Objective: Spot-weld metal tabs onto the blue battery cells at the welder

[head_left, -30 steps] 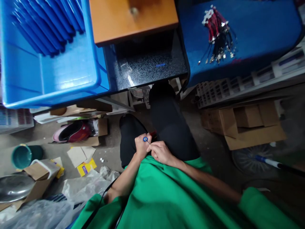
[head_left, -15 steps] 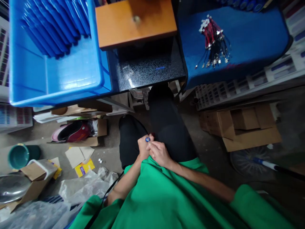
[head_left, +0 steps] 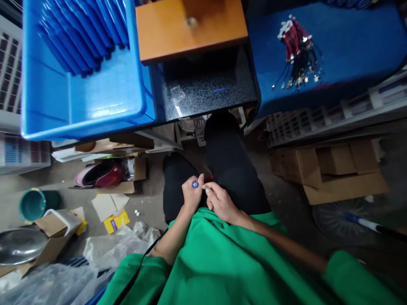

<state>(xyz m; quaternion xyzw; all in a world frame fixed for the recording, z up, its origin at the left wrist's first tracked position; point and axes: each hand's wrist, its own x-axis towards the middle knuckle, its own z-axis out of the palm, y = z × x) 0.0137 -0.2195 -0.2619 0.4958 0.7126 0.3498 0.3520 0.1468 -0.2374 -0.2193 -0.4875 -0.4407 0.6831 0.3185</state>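
Over my lap, my left hand [head_left: 191, 197] is closed round a small blue piece [head_left: 195, 184] with a round, pale-centred end facing up. The rest of that piece is hidden in the fist. Close beside it, my right hand [head_left: 222, 204] is closed, with thumb and forefinger pinched near the left fingertips. Whatever sits in that pinch is too small to make out. A bit of red shows just beyond the fingers, too blurred to name.
A blue bin [head_left: 104, 99] holds several blue tubes [head_left: 74, 36]. An orange wooden drawer box [head_left: 190, 29] stands over a dark speckled shelf [head_left: 206, 91]. Red and black wires [head_left: 299, 51] lie on a blue mat [head_left: 349, 55]. Below right is an open carton [head_left: 343, 186].
My hands have drawn slightly apart; the right has shifted right from the blue piece. Its round end now shows more plainly. The whole view has slid a little, moving surroundings rightward.
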